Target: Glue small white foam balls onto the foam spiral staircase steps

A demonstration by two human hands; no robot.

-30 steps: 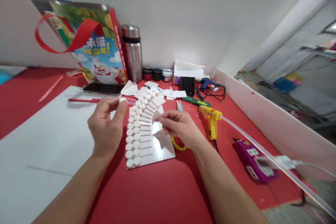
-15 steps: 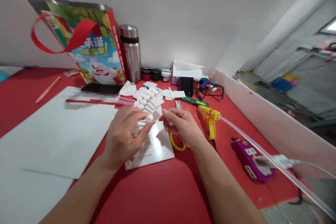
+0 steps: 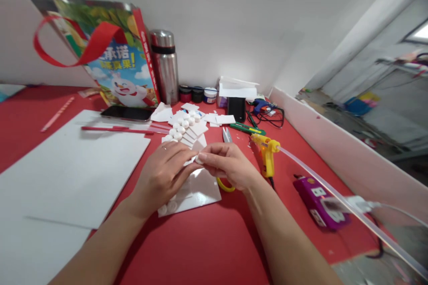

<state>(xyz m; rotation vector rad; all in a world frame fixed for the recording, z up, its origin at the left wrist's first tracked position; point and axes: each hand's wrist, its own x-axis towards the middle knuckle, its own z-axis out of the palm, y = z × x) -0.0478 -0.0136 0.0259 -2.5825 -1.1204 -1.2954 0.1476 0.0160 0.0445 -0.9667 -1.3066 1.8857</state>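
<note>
Over a glossy white sheet [image 3: 203, 191], my left hand [image 3: 163, 173] and my right hand [image 3: 229, 164] meet fingertip to fingertip. Both pinch a small round white piece [image 3: 198, 159], mostly covered by the fingers. Several similar white round pieces [image 3: 178, 135] lie in rows behind my left hand, beside flat white strips [image 3: 198, 129]. Two more discs [image 3: 171, 207] rest at the sheet's lower left corner. Close behind my right hand are scissors [image 3: 226, 134], their yellow handle [image 3: 225, 185] showing under that hand.
A yellow glue gun [image 3: 268, 156] with a long glue stick stands right of my hands, near a purple power strip [image 3: 316, 202]. White boards [image 3: 76, 164] cover the left side. Behind are a phone [image 3: 126, 113], a steel flask [image 3: 166, 69], a printed bag [image 3: 123, 67] and a green cutter [image 3: 246, 128].
My right hand has moved left and its fingers now close on the round piece that my left hand holds. My left hand has shifted slightly right and down.
</note>
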